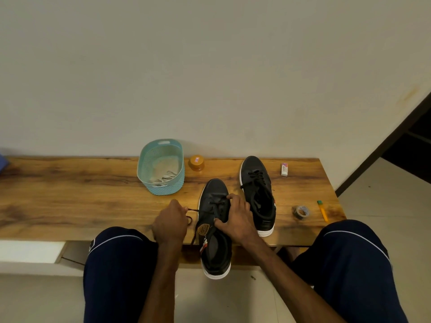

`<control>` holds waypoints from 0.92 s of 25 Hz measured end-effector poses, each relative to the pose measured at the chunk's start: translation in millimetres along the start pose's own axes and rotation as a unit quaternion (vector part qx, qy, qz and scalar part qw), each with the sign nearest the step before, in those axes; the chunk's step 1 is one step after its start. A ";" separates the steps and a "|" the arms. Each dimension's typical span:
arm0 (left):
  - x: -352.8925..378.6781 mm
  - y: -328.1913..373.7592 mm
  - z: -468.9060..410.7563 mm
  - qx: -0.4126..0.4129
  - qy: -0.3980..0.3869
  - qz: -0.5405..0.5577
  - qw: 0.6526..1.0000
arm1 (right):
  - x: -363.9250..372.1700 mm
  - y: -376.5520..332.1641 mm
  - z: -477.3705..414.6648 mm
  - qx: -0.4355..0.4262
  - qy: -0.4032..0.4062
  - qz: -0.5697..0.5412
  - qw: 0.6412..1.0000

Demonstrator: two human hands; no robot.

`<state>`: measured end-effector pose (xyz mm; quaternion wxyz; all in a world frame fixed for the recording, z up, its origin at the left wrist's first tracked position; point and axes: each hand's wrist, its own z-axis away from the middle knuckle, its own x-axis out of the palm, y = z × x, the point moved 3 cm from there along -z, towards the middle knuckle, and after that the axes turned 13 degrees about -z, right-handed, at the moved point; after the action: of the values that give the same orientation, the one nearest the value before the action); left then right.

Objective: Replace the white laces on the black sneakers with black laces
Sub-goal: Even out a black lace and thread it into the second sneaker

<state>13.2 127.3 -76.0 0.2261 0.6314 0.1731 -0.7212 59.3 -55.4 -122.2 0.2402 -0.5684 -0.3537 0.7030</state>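
With my left hand (171, 221) pinching the black lace (192, 210) at 9 o'clock of the sneaker (214, 199) and my right hand (239, 217) gripping its upper with curled fingers, a hard tug could drag the overhanging sneaker off the table (70, 194) at 6 o'clock.

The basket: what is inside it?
White laces lie on the bottom of the basket, toward its near side. The near wall covers part of them, so how many cannot be told.

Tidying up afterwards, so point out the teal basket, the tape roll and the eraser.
teal basket (163, 190), head view, near outer wall.
tape roll (303, 209), head view, upper ring.
eraser (284, 169), head view, middle of wrapper.
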 end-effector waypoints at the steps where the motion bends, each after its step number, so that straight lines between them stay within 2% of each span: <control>1: 2.8 -5.2 -4.9 0.009 -0.062 -0.033 0.998 | 0.2 0.0 -0.6 0.002 -0.001 0.001 1.000; 2: 8.6 -8.5 -8.3 0.029 -0.144 -0.054 0.988 | 0.3 -0.2 -1.5 0.005 -0.003 0.001 1.000; 4: 20.4 -8.0 -3.8 0.086 -0.317 -0.102 0.939 | 0.7 -0.3 -1.8 0.009 -0.006 -0.001 1.000; 5: 27.0 -6.6 -1.2 0.112 -0.365 -0.126 0.916 | 0.9 -0.3 -1.6 0.009 -0.006 -0.002 1.000; 6: 32.0 -5.7 -0.2 0.118 -0.377 -0.134 0.909 | 0.8 -0.2 -1.5 0.010 -0.006 -0.003 1.000; 7: 36.4 -4.6 -1.3 0.113 -0.370 -0.130 0.913 | 0.6 0.5 -1.3 0.011 -0.006 -0.003 1.000; 9: 41.3 -0.9 -4.2 0.059 -0.332 -0.025 0.941 | 0.7 1.7 -1.4 0.013 -0.007 0.000 1.000; 10: 42.0 0.1 -5.8 0.025 -0.285 0.030 0.958 | 0.9 1.5 -1.4 0.012 -0.007 0.002 1.000; 11: 37.5 2.7 -6.4 0.008 -0.213 0.041 0.976 | 1.3 1.1 -1.2 0.013 -0.007 0.003 1.000; 13: 23.0 14.2 0.1 0.035 -0.079 0.003 0.996 | 1.9 0.7 -0.9 0.013 -0.009 0.005 1.000; 14: 19.2 20.9 4.3 0.055 -0.044 0.022 0.997 | 2.3 0.7 -0.7 0.012 -0.015 0.012 1.000; 16: 21.4 32.3 9.3 0.088 -0.037 0.050 0.994 | 3.1 0.9 -0.4 0.007 -0.034 0.041 0.999; 19: 34.5 37.9 4.6 0.110 -0.027 0.036 0.993 | 2.2 1.7 -0.5 0.008 -0.058 0.069 0.996; 23: 36.7 33.9 -2.0 0.107 0.013 0.042 0.993 | 3.4 0.4 -0.7 0.014 -0.049 0.047 0.998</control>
<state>29.7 96.1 -111.4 0.1850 0.6679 0.0711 -0.7174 59.2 -53.0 -124.8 0.1970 -0.5457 -0.3278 0.7456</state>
